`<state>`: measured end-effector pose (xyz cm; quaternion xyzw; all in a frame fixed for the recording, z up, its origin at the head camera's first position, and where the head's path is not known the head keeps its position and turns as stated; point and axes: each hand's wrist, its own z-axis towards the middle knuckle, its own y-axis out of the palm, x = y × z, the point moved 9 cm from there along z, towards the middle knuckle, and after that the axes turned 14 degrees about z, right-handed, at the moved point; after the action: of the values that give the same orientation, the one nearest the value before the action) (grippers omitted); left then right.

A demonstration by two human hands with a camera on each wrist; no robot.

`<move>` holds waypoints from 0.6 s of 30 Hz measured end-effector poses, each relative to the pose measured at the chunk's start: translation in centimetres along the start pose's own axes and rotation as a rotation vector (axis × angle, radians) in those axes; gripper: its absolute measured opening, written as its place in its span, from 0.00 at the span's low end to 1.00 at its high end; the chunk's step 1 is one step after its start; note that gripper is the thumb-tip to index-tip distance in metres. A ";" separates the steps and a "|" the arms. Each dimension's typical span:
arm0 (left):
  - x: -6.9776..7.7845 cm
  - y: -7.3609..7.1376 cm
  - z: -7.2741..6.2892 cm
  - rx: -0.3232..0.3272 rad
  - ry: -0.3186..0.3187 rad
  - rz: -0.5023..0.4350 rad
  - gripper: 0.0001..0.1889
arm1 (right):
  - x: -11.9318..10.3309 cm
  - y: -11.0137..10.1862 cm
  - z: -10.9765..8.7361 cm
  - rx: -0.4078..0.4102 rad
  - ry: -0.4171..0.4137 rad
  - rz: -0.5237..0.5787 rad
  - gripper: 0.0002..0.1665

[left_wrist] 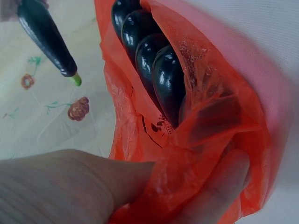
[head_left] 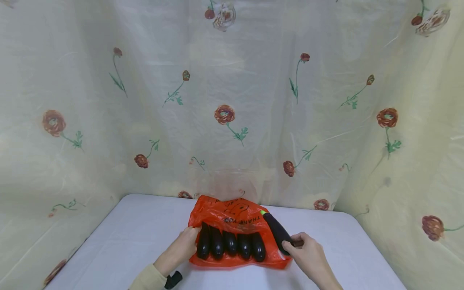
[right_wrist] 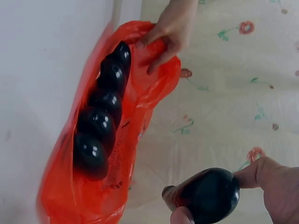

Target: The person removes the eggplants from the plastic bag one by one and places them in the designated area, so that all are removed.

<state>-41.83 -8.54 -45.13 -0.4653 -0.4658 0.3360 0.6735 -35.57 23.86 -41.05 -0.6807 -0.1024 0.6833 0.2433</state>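
Several dark, glossy eggplants (head_left: 230, 244) lie side by side in a row in the mouth of a red plastic bag (head_left: 208, 209) printed with black lettering. My left hand (head_left: 184, 245) pinches the bag's left edge, the film bunched between thumb and fingers in the left wrist view. Another eggplant (head_left: 277, 231) is in my right hand (head_left: 308, 254), gripped by its rounded end. Its green stem end points away and to the left, over the bag's right side in the head view. In the right wrist view, thumb and fingers (right_wrist: 250, 175) hold its fat end.
The bag lies on a white-covered table (head_left: 145, 219). Behind and on both sides hangs a pale curtain (head_left: 261, 133) with red flowers. A small black object (head_left: 174, 279) shows beside the left wrist, near the sleeve (head_left: 146, 278).
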 end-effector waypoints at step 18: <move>0.2 0.1 0.0 0.002 0.005 0.021 0.25 | 3.1 -3.3 3.3 0.134 -0.073 0.021 0.26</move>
<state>-41.75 -8.38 -45.14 -0.4703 -0.4589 0.3422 0.6716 -38.02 28.81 -42.03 -0.6386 -0.0582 0.7154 0.2775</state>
